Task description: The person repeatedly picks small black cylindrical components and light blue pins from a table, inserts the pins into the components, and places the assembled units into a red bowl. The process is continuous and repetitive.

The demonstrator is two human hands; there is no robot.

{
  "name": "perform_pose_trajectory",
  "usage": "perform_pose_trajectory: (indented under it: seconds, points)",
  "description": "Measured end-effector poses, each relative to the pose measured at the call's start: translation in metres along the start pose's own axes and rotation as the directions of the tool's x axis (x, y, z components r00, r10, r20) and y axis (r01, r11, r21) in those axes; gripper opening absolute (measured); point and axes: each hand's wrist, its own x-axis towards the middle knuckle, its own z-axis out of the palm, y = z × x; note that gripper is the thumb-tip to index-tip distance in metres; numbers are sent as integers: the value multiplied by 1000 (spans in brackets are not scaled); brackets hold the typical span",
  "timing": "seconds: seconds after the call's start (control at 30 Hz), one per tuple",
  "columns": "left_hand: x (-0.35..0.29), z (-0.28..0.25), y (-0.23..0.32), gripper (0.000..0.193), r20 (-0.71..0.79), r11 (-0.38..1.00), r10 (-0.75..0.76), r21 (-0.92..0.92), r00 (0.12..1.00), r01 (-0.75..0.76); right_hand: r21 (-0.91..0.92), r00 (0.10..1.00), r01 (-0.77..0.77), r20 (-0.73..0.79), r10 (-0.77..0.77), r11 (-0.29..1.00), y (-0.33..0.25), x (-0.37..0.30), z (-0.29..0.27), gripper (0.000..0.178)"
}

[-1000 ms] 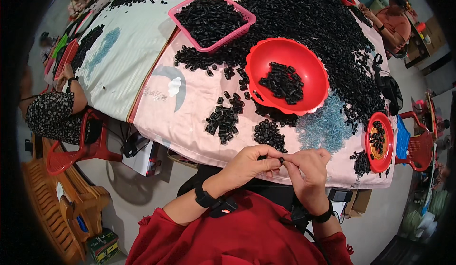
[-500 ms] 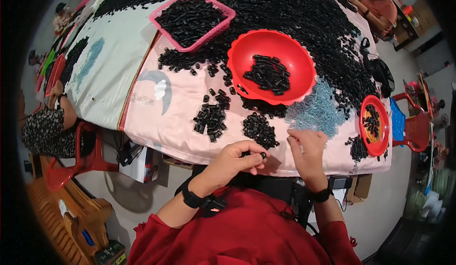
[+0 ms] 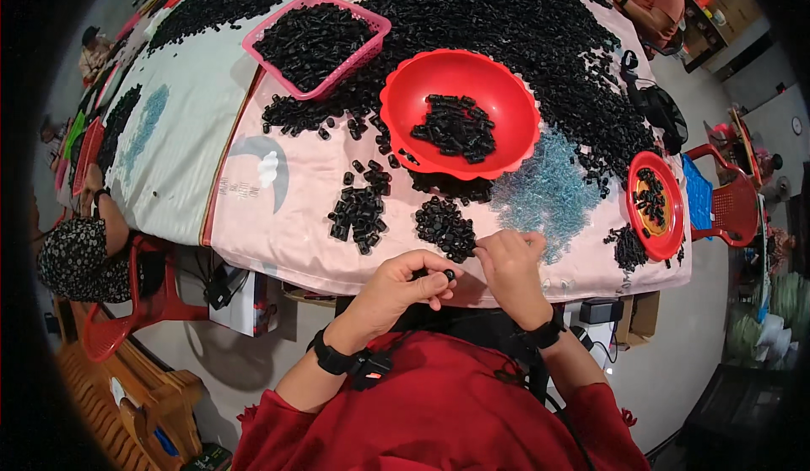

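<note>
My left hand [image 3: 403, 289] is closed over the near table edge, with a small black cylindrical piece [image 3: 448, 274] showing at its thumb and forefinger. Just to the right, my right hand [image 3: 511, 270] has its thumb and fingertips pinched together. Whatever it may hold is too small to make out. Beyond the hands lies a pile of small black round pieces [image 3: 445, 228]. Left of that is a group of short black cylinders [image 3: 363, 214]. A heap of thin, bluish-grey shiny pieces [image 3: 547, 197] spreads beyond my right hand.
A scalloped red bowl [image 3: 515, 104] holds black pieces. Behind it on the left stands a pink basket [image 3: 369, 49], full of them. A large black heap [image 3: 481, 15] covers the far table. At right sits a red plate [image 3: 672, 243]; another person [image 3: 654, 7] sits beyond.
My right hand has moved left, from the edge of the bluish-grey heap to near my left hand, its fingers now pinched. The left hand keeps its black piece; the whole view has shifted slightly.
</note>
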Motion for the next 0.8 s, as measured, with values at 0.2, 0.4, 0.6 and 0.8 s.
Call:
perform_pose_trajectory:
  seconds: [0.2,0.4,0.6,0.8]
  points:
    - [0,1,1,23,34,1000,2,-20,999,-1,93,997,-50,-51,55,994,-3,0,-9,15]
    - [4,6,-2,28,77,999,-11,-30,997,14,316,980,-132,-104,172,940,-17,4,-41,17]
    - [9,13,-2,28,112,999,14,-33,994,-11,339,986,-103,-90,141,935,-42,12,-75,22]
    - [10,13,-5,28,110,1000,7,22,994,-9,335,998,13,-64,9,942,-48,14,-80,19]
